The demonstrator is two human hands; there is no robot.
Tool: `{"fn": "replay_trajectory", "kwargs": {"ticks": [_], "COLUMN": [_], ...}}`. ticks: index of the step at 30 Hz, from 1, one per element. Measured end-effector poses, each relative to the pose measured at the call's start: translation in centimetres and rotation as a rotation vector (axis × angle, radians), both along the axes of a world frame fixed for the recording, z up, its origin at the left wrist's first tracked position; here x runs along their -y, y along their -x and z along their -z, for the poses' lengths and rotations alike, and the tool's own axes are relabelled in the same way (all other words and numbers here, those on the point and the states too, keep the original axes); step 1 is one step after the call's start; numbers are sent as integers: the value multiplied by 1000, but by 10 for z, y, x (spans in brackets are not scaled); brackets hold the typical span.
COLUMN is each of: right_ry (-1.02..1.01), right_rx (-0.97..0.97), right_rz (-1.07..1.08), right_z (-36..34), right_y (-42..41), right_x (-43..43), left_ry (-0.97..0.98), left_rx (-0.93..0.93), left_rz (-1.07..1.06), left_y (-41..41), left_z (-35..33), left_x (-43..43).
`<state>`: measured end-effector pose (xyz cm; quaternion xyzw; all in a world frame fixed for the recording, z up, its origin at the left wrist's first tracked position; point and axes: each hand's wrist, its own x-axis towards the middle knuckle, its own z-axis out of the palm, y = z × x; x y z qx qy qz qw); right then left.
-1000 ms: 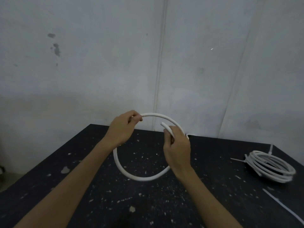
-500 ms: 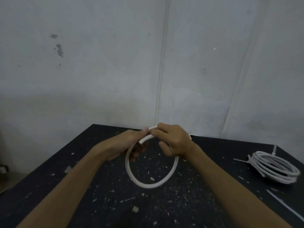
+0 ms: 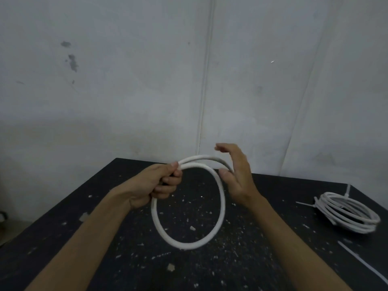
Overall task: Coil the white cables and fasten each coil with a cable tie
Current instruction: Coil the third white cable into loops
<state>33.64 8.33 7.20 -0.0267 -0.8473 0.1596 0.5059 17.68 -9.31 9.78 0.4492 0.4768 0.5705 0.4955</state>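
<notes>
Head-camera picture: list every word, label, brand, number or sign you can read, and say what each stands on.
None: no readable text shows on the cable loop, the tied coil, the black table or the wall.

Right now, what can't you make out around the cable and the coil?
Head view only.
Cable past the right hand: the hand hides where it runs.
Cable inside the left hand: the grip covers the overlap.
Tie at lower right: cut off by the frame edge.
Coil: too blurred to count turns.
</notes>
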Motion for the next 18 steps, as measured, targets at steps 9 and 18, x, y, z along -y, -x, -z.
{"fn": "replay_trajectory", "kwargs": {"ticks": [9, 18], "right_ry": [87, 366], "right_rx": [193, 275], "right_rz": [21, -244], "right_z": [-28, -33], "right_y": [21, 47], "right_x": [-7, 36], "left_ry": [-68, -225], "left_rx": [87, 161], "left_rz": [-35, -473], "left_y": [27, 39], "left_z": [-15, -8], "left_x": [36, 51]}}
